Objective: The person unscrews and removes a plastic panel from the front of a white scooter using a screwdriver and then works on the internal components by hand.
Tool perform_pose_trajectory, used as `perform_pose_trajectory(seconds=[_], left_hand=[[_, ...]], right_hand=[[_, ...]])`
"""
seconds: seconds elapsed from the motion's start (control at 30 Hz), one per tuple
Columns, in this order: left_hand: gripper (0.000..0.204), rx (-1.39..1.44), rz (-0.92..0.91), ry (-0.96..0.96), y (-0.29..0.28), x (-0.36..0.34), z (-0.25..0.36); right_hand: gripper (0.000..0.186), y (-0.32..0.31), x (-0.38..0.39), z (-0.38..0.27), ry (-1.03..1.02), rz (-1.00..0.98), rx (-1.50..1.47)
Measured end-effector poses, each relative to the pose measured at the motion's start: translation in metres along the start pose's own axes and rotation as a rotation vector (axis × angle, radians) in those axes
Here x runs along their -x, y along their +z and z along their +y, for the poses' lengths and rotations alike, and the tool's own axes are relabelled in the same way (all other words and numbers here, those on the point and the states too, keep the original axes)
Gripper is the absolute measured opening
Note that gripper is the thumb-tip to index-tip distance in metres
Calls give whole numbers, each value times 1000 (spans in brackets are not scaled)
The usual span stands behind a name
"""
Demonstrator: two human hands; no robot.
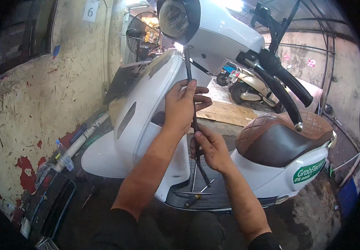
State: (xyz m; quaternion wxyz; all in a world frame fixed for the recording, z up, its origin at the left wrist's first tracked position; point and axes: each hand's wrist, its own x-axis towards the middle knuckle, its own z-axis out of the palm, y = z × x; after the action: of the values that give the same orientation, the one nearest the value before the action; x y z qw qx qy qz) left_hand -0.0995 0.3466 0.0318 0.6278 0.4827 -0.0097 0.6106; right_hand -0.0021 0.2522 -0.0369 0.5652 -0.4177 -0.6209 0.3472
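Observation:
A white scooter (146, 108) stands side-on in front of me, its round headlight (174, 20) at the top. A long, thin black rod-like piece (188, 62), perhaps a cable or hose, slants from just under the headlight housing down toward the footboard (225, 202). My left hand (180, 104) pinches it in the upper middle between thumb and index finger, the other fingers stretched out. Lower down, my right hand (212, 150) grips the same piece between thumb and curled fingers. I cannot tell whether its top end is attached. A metal T-handle wrench (193, 193) and a screwdriver (192, 201) lie on the footboard.
The scooter's handlebar grip (294, 85) and brown seat (282, 131) are on the right. A stained wall (42, 112) rises at left, with a plastic bottle (64, 156) and a dark open case (57, 208) below. Another scooter (250, 85) and a fan (140, 33) stand behind.

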Motion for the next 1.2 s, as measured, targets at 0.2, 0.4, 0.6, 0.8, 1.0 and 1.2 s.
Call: perform_pose_trajectory(seconds=[0.2,0.4,0.6,0.8,1.0,1.2], left_hand=[[32,-12,-27,-39,-6,-4,3],[31,-36,-58,-44,-2,0,0],[29,-27,-47,-29,3,-1,4],[28,-29,-66,-34,0,-5,-3],[28,-37,-89,-34,-3,-8,-2],[28,-70,-103,-20,-4,-9,-1]], right_hand=[[34,-4,-2,-5,24,-8,25],[34,-8,1,-3,-5,-13,61],[33,-17,-3,-6,-6,-52,28],[35,-20,0,-9,39,-48,5],[36,-27,-4,-4,47,-63,-33],[31,-25,-3,-11,43,-33,-41]])
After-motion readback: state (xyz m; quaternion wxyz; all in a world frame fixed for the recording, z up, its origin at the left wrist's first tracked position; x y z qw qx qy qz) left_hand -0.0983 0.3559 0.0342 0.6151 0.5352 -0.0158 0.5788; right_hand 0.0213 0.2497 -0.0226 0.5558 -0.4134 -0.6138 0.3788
